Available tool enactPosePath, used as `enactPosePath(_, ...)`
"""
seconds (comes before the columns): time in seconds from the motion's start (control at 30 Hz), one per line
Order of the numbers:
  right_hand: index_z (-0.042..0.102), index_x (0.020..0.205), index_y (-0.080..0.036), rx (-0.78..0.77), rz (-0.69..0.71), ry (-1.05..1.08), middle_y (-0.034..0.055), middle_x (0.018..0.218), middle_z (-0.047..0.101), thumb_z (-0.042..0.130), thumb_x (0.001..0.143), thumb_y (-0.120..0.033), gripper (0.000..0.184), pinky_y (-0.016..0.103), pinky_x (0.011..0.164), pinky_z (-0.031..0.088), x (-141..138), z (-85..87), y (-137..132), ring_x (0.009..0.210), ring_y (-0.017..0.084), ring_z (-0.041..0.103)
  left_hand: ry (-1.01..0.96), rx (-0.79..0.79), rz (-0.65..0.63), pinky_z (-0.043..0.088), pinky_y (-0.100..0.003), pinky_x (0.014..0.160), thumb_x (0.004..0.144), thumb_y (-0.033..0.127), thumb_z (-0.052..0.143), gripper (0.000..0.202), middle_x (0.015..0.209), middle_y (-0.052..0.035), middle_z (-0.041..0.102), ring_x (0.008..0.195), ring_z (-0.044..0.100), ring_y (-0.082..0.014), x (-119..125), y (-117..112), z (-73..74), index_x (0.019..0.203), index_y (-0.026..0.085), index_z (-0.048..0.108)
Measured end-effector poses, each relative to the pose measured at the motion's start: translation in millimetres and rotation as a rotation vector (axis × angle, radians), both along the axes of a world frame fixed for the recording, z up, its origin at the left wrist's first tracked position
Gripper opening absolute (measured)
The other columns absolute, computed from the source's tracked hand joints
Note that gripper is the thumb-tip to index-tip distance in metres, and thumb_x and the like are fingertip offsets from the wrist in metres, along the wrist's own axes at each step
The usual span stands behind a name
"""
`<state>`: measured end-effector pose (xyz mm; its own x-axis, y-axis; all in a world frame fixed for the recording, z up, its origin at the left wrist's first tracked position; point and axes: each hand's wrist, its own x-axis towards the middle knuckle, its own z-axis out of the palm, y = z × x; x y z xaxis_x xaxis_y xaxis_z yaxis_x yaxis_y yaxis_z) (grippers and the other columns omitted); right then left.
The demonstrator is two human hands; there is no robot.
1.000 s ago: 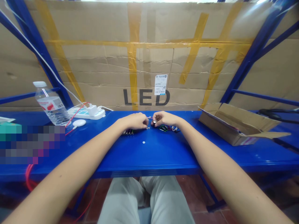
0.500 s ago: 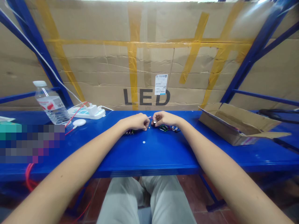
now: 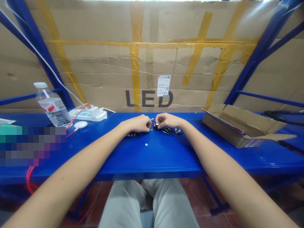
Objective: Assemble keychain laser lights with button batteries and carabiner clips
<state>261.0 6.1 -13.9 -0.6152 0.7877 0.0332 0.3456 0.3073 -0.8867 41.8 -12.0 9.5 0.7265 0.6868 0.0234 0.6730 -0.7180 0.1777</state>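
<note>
My left hand (image 3: 142,123) is closed in a pinch low over the table; what its fingertips hold is hidden. Close to its right, my right hand (image 3: 165,120) is closed with a small silvery round piece (image 3: 157,124) at its fingertips. Between the hands shows a small purple and silver part (image 3: 153,119). Beneath my right hand lies a pile of coloured metal loops (image 3: 168,130), green, reddish and silver. Several small dark, shiny pieces (image 3: 131,135) lie under my left wrist. A tiny metallic bit (image 3: 151,129) rests between the hands.
On the blue table (image 3: 152,161) lies a small white disc (image 3: 146,144). An open cardboard box (image 3: 223,129) stands at right. At left are a water bottle (image 3: 52,106), a white power strip (image 3: 99,116), a white round pad (image 3: 80,124) and a red cable (image 3: 29,177).
Both hands stay almost in the same place. The left fingers have shifted very slightly; the right hand keeps its hold on the silvery round piece.
</note>
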Motion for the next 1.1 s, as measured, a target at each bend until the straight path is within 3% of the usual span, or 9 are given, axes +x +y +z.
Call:
enactPosePath(0.17,0.059,0.078,-0.019,0.005,-0.004,0.012,0.0011,0.082,0.07,0.073,0.057,-0.011,0.027,0.031,0.077,0.05,-0.3,-1.9,2.8,0.08,0.018,0.065,-0.252,0.261,-0.141,0.045,-0.028,0.073,0.085,0.02,0.059,0.021,0.092,-0.0075,0.074,0.081,0.066,-0.0187,6.3,-1.5,1.1,0.099,0.016,0.073)
enactPosePath(0.27,0.06,0.082,-0.018,0.022,-0.001,0.001,0.0018,0.084,0.071,0.073,0.058,-0.012,0.028,0.031,0.077,0.05,0.6,-2.2,3.4,0.082,0.019,0.065,-0.286,0.303,-0.207,0.047,-0.029,0.075,0.087,0.02,0.059,0.021,0.094,-0.0088,0.074,0.083,0.066,-0.0191,10.1,-2.9,-0.6,0.101,0.015,0.073)
enactPosePath(0.6,0.061,0.084,-0.018,0.022,0.001,-0.004,0.0011,0.083,0.07,0.072,0.059,-0.013,0.028,0.03,0.076,0.051,0.9,-2.6,3.6,0.08,0.018,0.065,-0.285,0.298,-0.24,0.049,-0.03,0.078,0.09,0.018,0.059,0.019,0.097,-0.0079,0.074,0.087,0.068,-0.0188,10.2,-0.8,-4.1,0.102,0.017,0.074)
enactPosePath(0.8,0.058,0.082,-0.019,-0.01,0.009,0.022,0.0018,0.085,0.071,0.072,0.061,-0.011,0.026,0.032,0.077,0.054,1.5,-2.7,3.6,0.079,0.018,0.066,-0.311,0.277,-0.174,0.048,-0.03,0.079,0.088,0.018,0.058,0.023,0.099,-0.0077,0.075,0.088,0.068,-0.0193,6.7,-0.8,0.7,0.105,0.017,0.073)
enactPosePath(0.93,0.055,0.079,-0.019,-0.054,-0.005,0.043,0.003,0.085,0.072,0.071,0.061,-0.007,0.027,0.031,0.075,0.055,2.5,-1.9,3.0,0.079,0.018,0.067,-0.156,0.213,-0.126,0.046,-0.029,0.074,0.086,0.016,0.055,0.024,0.094,-0.0068,0.075,0.083,0.067,-0.0196,1.9,3.3,-1.1,0.097,0.019,0.075)
enactPosePath(1.1,0.051,0.086,-0.019,-0.198,-0.007,0.18,0.0051,0.087,0.072,0.076,0.067,-0.01,0.032,0.036,0.08,0.057,3.4,1.5,-3.2,0.08,0.019,0.071,-0.055,0.105,-0.173,0.044,-0.026,0.07,0.083,0.019,0.06,0.024,0.094,-0.0046,0.076,0.081,0.067,-0.0187,0.9,10.8,-14.9,0.099,0.025,0.077)
